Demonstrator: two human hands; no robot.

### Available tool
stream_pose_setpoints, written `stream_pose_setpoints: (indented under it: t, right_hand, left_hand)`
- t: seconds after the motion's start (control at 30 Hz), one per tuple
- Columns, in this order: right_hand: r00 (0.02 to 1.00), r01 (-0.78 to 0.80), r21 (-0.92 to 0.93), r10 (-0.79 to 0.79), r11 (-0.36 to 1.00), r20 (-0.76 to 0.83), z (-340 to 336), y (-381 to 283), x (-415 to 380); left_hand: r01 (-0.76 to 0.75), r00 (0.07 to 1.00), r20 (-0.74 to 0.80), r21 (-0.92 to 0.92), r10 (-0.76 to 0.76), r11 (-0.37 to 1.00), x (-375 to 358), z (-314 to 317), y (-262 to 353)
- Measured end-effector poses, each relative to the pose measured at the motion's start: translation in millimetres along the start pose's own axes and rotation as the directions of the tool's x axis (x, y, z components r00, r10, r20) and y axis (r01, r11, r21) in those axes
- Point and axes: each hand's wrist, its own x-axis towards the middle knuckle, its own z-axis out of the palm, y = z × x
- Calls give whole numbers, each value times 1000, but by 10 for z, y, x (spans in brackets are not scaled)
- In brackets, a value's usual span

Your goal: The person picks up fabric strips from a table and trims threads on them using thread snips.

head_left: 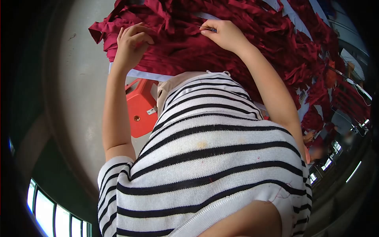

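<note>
A heap of dark red cloth (177,49) lies in folds in front of me. My left hand (134,41) is over the left part of this cloth, its fingers bent and somewhat apart, with nothing visible between them. To the right, my right hand (225,34) is closed in a pinch above the cloth. Between its thumb and forefinger sits a small dark pointed tool (213,29) with a thin tip toward the left. Most of that tool is hidden by the fingers, so its exact kind cannot be made out.
A white surface edge (148,75) shows under the cloth, near my waist. Below it stands a red plastic stool (140,108) on the grey floor (79,79). More red cloth (316,94) hangs at the right, where another person's hand (309,137) appears near blurred equipment.
</note>
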Motion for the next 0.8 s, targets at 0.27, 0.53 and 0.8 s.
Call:
stream_pose_setpoints:
  t: [0.27, 0.53, 0.8]
  right_hand:
    - [929, 179, -223, -90, 958, 359, 159, -300, 16]
    - [878, -148, -5, 134, 989, 460, 78, -201, 54]
    - [899, 30, -126, 29, 992, 438, 8, 5, -26]
  left_hand:
    - [36, 999, 19, 33, -37, 999, -161, 14, 83]
    - [8, 1000, 15, 72, -9, 997, -167, 22, 95]
    - [28, 999, 33, 87, -30, 996, -159, 8, 115]
